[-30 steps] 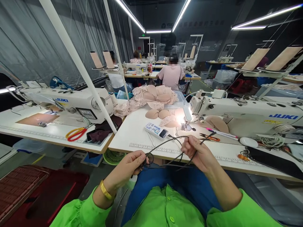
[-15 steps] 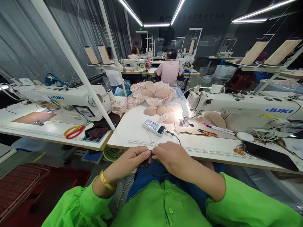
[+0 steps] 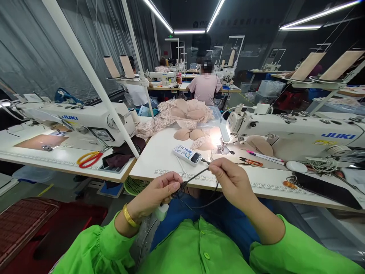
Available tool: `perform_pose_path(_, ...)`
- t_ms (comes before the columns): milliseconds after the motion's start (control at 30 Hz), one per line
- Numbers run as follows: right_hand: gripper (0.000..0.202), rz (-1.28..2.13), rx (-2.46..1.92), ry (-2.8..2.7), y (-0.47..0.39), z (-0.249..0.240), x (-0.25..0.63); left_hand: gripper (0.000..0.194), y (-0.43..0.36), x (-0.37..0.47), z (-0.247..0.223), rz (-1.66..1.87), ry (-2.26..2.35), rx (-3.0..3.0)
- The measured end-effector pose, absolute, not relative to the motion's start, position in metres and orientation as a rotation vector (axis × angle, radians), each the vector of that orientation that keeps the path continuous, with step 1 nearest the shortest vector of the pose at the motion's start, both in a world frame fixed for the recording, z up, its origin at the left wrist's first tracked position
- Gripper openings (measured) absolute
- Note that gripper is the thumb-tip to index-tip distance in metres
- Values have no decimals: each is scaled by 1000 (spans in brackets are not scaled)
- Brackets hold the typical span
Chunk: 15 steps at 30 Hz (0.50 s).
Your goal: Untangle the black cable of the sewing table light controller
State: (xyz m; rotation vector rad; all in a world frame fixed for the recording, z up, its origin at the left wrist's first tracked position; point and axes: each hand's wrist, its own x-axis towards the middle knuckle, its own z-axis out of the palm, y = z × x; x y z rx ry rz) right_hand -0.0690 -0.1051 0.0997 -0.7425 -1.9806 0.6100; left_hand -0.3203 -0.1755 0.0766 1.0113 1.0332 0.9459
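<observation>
left hand [image 3: 162, 188], narrow grip on bundled cord [image 3: 196, 176]; right hand [image 3: 232, 182], pinching one strand. apparent step: cord arranging; next move needs slack.

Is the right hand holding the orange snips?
No, the right hand holds the black cable, and the orange snips lie on the white table.

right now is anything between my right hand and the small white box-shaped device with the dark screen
Just the plug end of the thin black cable, bridging the right hand and the white device; nothing else visible stands there.
</observation>
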Motion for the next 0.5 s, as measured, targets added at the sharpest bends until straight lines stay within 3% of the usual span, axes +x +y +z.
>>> perform_pose_path(167,11,210,-688,-1981,-95,97,-71,43,-176,-326,73,1103,1091,853)
perform_pose_path(233,19,54,-539,-1960,-104,91,-71,45,-174,-328,73,1183,1116,784)
perform_pose_path(333,8,201,-449,-2181,-125,72,-75,47,-173,-331,76,1275,1112,718)
perform_pose_path(500,10,525,-661,-2394,-140,28,-86,46,-175,-334,81,1359,1138,668)
